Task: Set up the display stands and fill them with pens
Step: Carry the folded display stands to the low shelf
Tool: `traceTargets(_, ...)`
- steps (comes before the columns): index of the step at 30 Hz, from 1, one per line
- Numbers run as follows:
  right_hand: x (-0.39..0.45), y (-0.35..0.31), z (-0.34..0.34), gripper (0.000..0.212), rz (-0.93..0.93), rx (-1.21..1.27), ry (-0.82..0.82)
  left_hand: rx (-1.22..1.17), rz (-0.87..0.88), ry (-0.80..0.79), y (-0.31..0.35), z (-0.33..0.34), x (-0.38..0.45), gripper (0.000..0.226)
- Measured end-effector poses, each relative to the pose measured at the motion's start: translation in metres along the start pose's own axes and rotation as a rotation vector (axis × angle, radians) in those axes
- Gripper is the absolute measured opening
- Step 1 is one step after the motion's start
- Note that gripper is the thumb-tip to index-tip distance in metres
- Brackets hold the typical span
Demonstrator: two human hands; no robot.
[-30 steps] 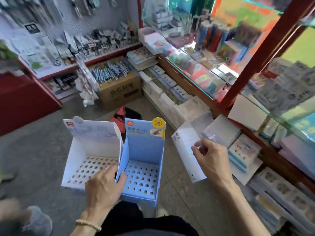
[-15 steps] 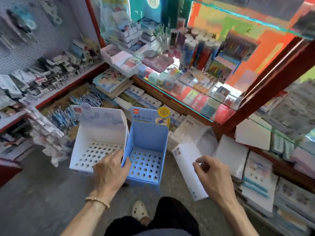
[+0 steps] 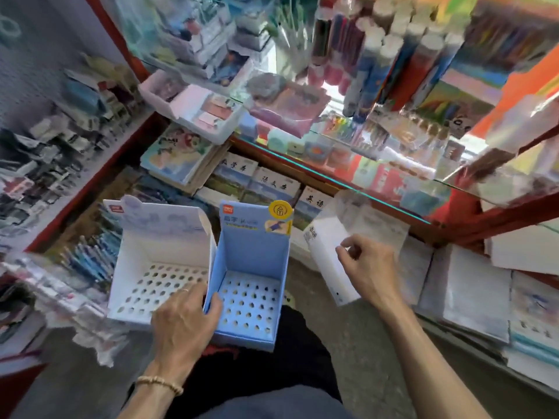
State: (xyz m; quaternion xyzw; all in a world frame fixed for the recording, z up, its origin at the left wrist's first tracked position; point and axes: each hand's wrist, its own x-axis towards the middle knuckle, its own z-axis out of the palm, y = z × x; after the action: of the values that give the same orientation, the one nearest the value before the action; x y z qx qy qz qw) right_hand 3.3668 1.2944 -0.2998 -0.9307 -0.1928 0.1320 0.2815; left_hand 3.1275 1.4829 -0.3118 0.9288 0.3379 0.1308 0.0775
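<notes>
Head view: left hand [image 3: 184, 325] pinches the light, crushable blue [image 3: 251, 279] and white [image 3: 157, 264] cardboard stands' adjoining walls; right hand [image 3: 366, 267] pinches a flat white carton [image 3: 326, 255].

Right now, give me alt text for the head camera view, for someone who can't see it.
A person's left hand grips two empty perforated display stands, one white and one blue, while the right hand pinches a flat white carton. Crowded stationery shelves fill the background.
</notes>
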Motion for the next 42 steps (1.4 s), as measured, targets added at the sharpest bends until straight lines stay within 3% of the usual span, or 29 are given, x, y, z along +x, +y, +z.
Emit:
traceTargets(4,0.046,-0.019,0.036,0.012,0.069,0.017,0.023,-0.007,0.001,-0.057,-0.039,0.017,0.035,0.036)
traceTargets(10,0.091,-0.037,0.104,0.012,0.118,-0.015,0.106,-0.048,0.159,-0.051,-0.089,0.078,0.114,0.033)
traceTargets(15,0.113,-0.015,0.188,0.009,0.167,-0.098,0.198,-0.114,0.265,-0.147,-0.121,0.182,0.179,0.017)
traceTargets(23,0.162,0.053,0.308,0.009,0.186,-0.235,0.384,-0.143,0.304,-0.211,-0.120,0.373,0.244,0.023)
traceTargets(29,0.200,0.098,0.376,0.012,0.246,-0.290,0.536,-0.176,0.284,-0.193,-0.100,0.470,0.265,0.022)
traceTargets(34,0.232,0.128,0.403,0.018,0.331,-0.302,0.502,-0.246,0.370,-0.116,-0.082,0.513,0.266,0.025)
traceTargets(38,0.239,0.146,0.401,0.018,0.328,-0.280,0.556,-0.203,0.392,-0.166,-0.073,0.527,0.258,0.029)
traceTargets(42,0.237,0.157,0.404,0.021,0.294,-0.217,0.507,-0.154,0.412,-0.227,-0.065,0.531,0.261,0.027)
